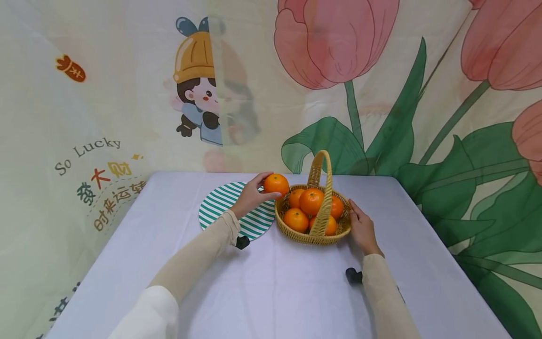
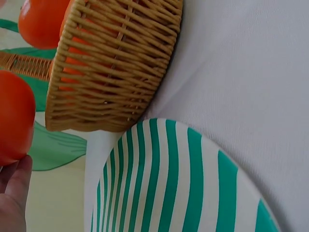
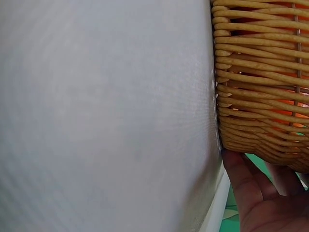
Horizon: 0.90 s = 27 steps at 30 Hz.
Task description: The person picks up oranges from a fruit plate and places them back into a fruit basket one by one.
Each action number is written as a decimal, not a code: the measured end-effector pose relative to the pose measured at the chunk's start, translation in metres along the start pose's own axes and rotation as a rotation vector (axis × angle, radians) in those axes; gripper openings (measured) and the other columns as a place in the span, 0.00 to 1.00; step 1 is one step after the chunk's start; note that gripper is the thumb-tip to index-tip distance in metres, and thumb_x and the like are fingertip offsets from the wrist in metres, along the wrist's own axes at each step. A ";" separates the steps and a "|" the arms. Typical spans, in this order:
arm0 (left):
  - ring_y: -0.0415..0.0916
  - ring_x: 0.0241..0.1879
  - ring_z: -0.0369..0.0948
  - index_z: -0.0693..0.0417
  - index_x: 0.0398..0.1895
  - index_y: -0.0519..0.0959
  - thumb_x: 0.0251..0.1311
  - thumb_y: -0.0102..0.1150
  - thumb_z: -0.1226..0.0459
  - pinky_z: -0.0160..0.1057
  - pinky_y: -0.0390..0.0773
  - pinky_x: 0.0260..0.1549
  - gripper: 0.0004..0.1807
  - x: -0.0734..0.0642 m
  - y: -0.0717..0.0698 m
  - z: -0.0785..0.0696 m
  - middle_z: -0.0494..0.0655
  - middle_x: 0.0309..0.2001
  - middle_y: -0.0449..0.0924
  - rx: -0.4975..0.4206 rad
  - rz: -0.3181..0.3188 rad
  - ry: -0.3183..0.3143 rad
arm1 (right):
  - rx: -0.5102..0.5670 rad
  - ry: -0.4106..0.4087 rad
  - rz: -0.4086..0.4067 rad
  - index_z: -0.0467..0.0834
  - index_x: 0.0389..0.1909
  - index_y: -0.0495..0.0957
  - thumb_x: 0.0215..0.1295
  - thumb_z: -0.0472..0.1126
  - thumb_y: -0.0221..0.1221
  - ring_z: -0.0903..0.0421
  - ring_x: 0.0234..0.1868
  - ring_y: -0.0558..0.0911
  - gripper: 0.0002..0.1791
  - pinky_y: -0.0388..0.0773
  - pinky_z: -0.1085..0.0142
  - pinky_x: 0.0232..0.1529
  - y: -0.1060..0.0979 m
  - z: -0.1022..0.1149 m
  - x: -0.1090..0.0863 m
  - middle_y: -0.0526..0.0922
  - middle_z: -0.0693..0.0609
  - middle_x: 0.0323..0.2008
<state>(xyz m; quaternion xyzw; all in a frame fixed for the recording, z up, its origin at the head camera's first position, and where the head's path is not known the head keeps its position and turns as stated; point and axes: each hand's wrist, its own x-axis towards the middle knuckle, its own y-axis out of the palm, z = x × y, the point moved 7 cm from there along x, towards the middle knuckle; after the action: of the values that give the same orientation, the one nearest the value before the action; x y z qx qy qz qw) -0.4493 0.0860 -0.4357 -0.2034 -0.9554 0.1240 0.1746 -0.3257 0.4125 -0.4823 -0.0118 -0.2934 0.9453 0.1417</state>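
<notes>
An orange (image 1: 276, 186) is in the grip of my left hand (image 1: 251, 194), between thumb and fingers, raised by the left rim of a wicker basket (image 1: 311, 239). Only the fingertips and part of that orange (image 2: 14, 118) show at the left edge of the left wrist view. Several more oranges (image 1: 312, 201) lie inside the basket under its arched handle (image 1: 324, 188). My right hand (image 1: 362, 229) rests against the basket's right side, fingers extended. The right wrist view shows those fingers (image 3: 241, 181) touching the woven wall (image 3: 265, 96) low down.
A round mat with green and white stripes (image 1: 220, 207) lies left of the basket, its edge close to it. Both sit on a table with a pale cloth (image 1: 292, 292). A printed curtain (image 1: 139, 56) hangs behind the table.
</notes>
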 end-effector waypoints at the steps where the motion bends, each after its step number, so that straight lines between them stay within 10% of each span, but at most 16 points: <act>1: 0.71 0.58 0.42 0.43 0.70 0.66 0.50 0.73 0.48 0.43 0.77 0.53 0.42 0.000 0.002 0.000 0.39 0.63 0.71 0.007 0.007 0.003 | 0.000 0.002 0.001 0.55 0.76 0.52 0.80 0.50 0.35 0.46 0.74 0.52 0.27 0.50 0.47 0.71 0.000 0.000 0.000 0.54 0.50 0.75; 27: 0.72 0.57 0.46 0.48 0.69 0.67 0.49 0.73 0.46 0.43 0.77 0.53 0.44 -0.001 0.034 0.002 0.41 0.63 0.71 0.005 0.111 0.003 | -0.011 0.023 -0.008 0.57 0.76 0.53 0.80 0.50 0.36 0.47 0.74 0.53 0.26 0.50 0.48 0.71 0.000 0.000 0.001 0.54 0.51 0.75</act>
<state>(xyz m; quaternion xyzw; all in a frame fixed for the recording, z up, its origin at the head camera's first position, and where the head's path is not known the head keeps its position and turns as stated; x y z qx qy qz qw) -0.4369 0.1155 -0.4483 -0.2561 -0.9420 0.1355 0.1693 -0.3268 0.4130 -0.4817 -0.0221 -0.2969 0.9430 0.1488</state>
